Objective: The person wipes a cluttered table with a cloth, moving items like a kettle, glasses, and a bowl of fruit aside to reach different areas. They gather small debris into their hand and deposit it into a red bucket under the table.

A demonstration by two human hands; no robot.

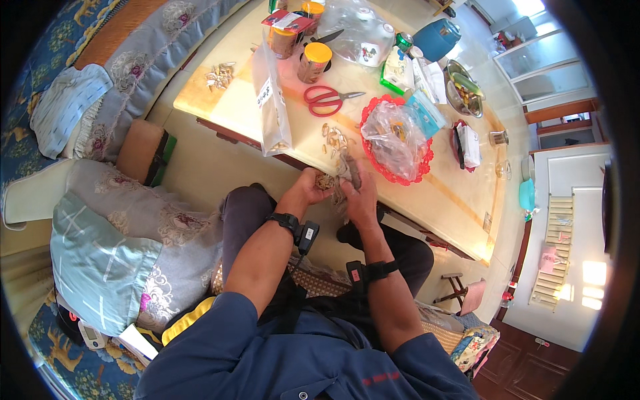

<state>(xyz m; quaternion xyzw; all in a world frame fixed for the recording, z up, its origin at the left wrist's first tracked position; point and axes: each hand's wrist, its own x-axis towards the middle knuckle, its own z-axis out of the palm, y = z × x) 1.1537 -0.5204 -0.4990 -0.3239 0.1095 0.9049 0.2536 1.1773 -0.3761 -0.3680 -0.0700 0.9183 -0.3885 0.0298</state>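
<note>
My left hand (310, 186) is cupped at the near edge of the marble-like table (300, 162), with small brownish pieces (325, 181) in its palm. Beside it, my right hand (361, 192) grips a crumpled grey-brown cloth (348, 172) at the same edge. Just beyond the hands lie scattered tan and whitish pieces (336, 139), with another small heap (220, 76) towards the far left of the table. A clear plastic bag (274, 115) with pale contents at its bottom stands left of the nearer pieces. Red-handled scissors (324, 101) rest behind them.
Right of the hands, a red basket (366, 107) holds clear plastic. Farther back are yellow-lidded jars (315, 62), a knife (327, 37), bagged bowls (370, 52), a blue container (436, 40), tissue packs (398, 70) and a metal bowl with vegetables (452, 102). A folding stool (470, 296) stands at the right.
</note>
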